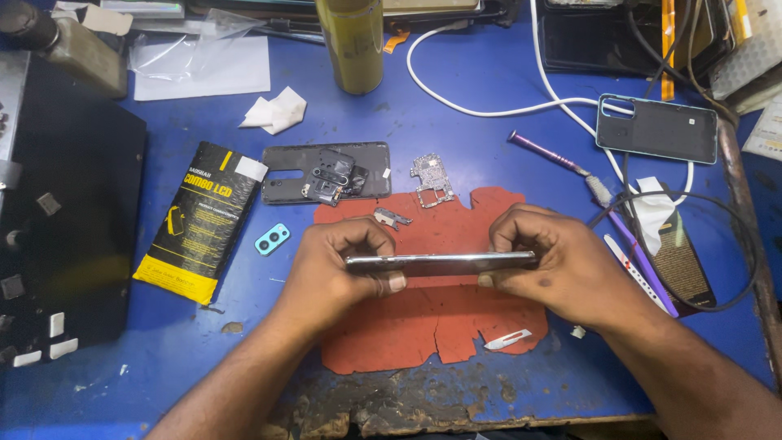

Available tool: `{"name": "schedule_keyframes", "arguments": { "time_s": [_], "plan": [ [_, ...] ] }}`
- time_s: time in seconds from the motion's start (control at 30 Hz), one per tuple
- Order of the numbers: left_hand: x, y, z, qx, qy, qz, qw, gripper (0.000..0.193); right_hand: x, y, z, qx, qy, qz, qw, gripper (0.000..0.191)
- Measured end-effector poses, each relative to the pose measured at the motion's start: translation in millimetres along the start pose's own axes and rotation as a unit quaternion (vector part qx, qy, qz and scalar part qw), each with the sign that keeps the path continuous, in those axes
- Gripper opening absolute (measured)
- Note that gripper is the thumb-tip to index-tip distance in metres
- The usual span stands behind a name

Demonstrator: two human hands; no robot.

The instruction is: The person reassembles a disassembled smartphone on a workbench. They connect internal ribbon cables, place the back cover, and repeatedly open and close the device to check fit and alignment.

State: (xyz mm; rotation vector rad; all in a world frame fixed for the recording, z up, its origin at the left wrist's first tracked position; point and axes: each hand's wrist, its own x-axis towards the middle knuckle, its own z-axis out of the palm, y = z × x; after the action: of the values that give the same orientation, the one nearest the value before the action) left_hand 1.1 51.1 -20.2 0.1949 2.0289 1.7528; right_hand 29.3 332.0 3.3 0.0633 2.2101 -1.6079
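Your left hand (338, 265) and right hand (554, 265) pinch the two ends of a thin phone body (440, 262), held edge-on and level above a torn red mat (432, 326); thumbs lie below its silver edge, curled fingers above. Both forearms enter from the near corners and converge. Near your wrists the worn table edge (423, 411) leaves little room. Beside your right wrist lies a small metal blade (507, 340) on the mat. Beyond your left knuckles sit a metal bracket (393, 216), a circuit board (432, 181) and a dark rear housing (326, 173). Outside your left hand lie a blue camera bezel (272, 239) and a black-and-yellow packet (204, 220). Outside your right hand, a looped black cable (737, 236), purple tools (643, 261) and a phone back cover (656, 128) crowd the space.
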Motion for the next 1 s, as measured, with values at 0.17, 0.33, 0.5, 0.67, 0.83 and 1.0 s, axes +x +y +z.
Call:
{"name": "schedule_keyframes", "arguments": {
  "time_s": [0.17, 0.33, 0.5, 0.67, 0.83, 1.0],
  "plan": [
    [-0.1, 1.9, 0.6, -0.001, 0.001, -0.002, 1.000, 0.022, 0.0, -0.6, 0.1, -0.002, -0.005, -0.020, 1.000, 0.023],
    [-0.7, 2.4, 0.3, 0.001, 0.003, -0.005, 1.000, 0.022, 0.5, 0.0, 0.9, 0.001, -0.005, -0.009, 1.000, 0.023],
    [-0.1, 1.8, 0.4, -0.011, 0.000, 0.001, 1.000, 0.023, 1.2, -0.5, 1.1, 0.007, -0.005, -0.004, 1.000, 0.024],
    [0.2, 1.1, 0.3, -0.009, -0.003, 0.006, 1.000, 0.024, 0.5, -0.9, 1.1, 0.000, -0.002, 0.002, 1.000, 0.024],
    [0.0, 0.5, -0.4, -0.004, -0.003, 0.010, 1.000, 0.024, 1.0, -0.4, 0.6, -0.008, -0.006, -0.017, 1.000, 0.023],
    [-0.2, 0.0, -0.2, -0.008, -0.003, 0.009, 1.000, 0.024, 0.7, 0.2, 0.7, -0.007, -0.002, -0.002, 1.000, 0.024]
  ]
}}
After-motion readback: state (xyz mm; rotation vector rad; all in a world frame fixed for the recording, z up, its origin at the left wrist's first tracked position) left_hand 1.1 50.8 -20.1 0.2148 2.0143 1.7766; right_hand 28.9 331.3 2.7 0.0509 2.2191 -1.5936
